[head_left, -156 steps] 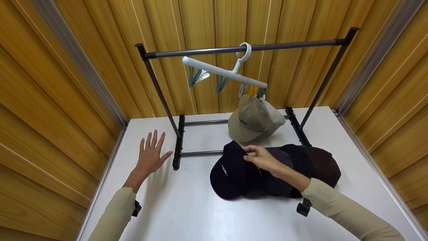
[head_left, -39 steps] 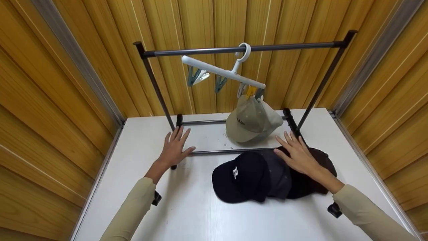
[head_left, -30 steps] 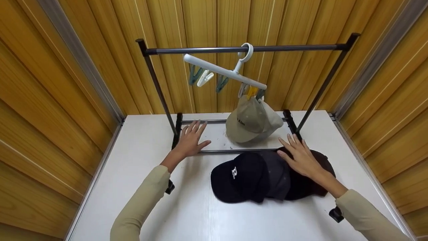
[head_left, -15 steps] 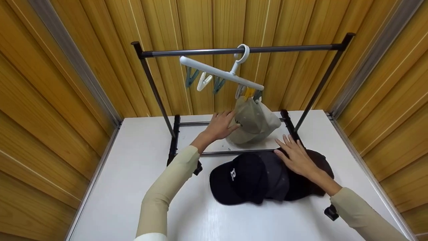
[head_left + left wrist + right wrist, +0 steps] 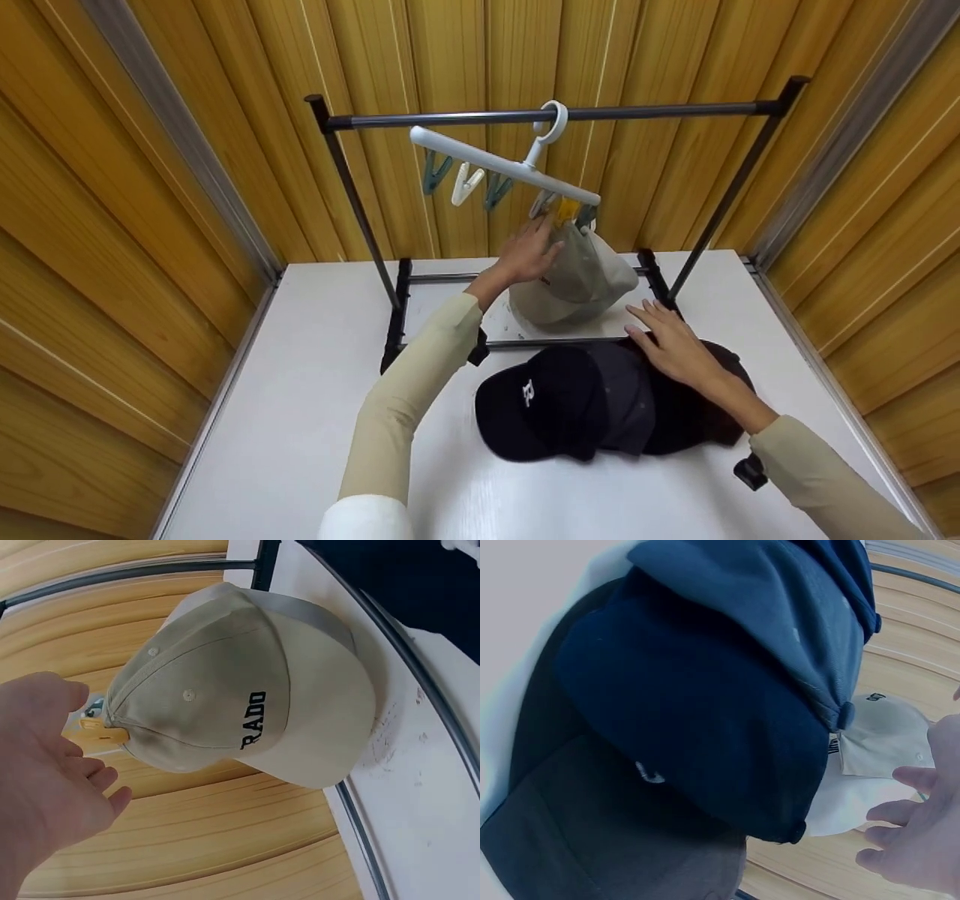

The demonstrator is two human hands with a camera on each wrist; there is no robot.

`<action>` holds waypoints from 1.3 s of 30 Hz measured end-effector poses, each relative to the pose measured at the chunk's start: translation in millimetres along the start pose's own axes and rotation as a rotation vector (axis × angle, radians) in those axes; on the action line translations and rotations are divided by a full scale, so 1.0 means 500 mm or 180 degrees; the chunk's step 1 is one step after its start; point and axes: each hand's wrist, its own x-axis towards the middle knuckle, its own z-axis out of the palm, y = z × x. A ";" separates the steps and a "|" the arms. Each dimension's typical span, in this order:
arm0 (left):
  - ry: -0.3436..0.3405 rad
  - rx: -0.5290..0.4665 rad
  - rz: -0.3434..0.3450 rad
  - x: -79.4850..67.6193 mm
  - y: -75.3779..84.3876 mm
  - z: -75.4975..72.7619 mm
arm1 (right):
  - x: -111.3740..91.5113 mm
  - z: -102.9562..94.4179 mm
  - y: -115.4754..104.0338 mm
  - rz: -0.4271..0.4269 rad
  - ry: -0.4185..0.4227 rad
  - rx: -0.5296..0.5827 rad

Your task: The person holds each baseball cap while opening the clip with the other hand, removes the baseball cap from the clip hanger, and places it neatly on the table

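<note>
My left hand (image 5: 529, 251) is raised in front of a hanging beige cap (image 5: 217, 682), its fingers close to the yellow clip (image 5: 101, 733) that grips the cap's top. The left wrist view shows those fingers loosely bent beside the clip; whether they touch it I cannot tell. A paler cap (image 5: 611, 266) hangs behind the beige one. Both hang under a white clip hanger (image 5: 506, 165). My right hand (image 5: 675, 349), fingers relaxed, is over a row of overlapping dark caps and holds nothing. Frontmost in that row is a navy cap (image 5: 562, 397) with a white letter.
A dark metal rack (image 5: 420, 118) stands on the white table (image 5: 315, 420), its bar carrying the hanger. Unused clips (image 5: 466, 184) dangle from the hanger's higher left end. Wood-look walls (image 5: 450, 45) enclose the back and sides. A brownish cap (image 5: 615, 832) ends the dark row.
My left hand has travelled right and up from the rack's left side to the yellow clip. Earlier my right hand let go of the navy cap; it now stays over the dark row.
</note>
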 end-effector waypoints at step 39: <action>0.0721 -0.2939 -0.0082 0.079 -0.027 0.002 | 0.270 0.044 -0.082 0.0290 0.0792 0.1309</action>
